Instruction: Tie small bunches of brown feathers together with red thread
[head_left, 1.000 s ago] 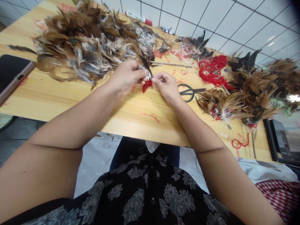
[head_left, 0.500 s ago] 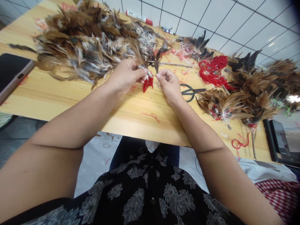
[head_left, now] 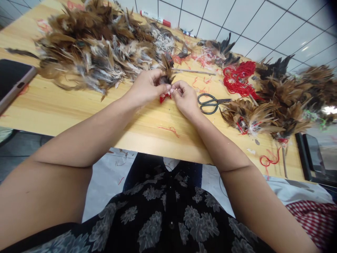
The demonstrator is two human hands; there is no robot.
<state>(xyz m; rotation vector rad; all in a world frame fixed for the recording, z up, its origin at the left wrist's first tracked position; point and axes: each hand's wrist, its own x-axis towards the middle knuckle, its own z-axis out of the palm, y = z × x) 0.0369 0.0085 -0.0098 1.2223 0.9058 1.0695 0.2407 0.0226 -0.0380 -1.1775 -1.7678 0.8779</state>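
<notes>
The left hand (head_left: 145, 88) grips a small feather tuft (head_left: 166, 72) above the wooden table (head_left: 131, 123), its base hidden by the fingers. The right hand's (head_left: 185, 98) fingertips pinch closed beside it, their hold too small to make out. Red thread (head_left: 163, 99) shows beneath. (The red-capped marker's (head_left: 155, 18) writing is unreadable.) A phone (head_left: 15, 82) is cut off at left.
</notes>
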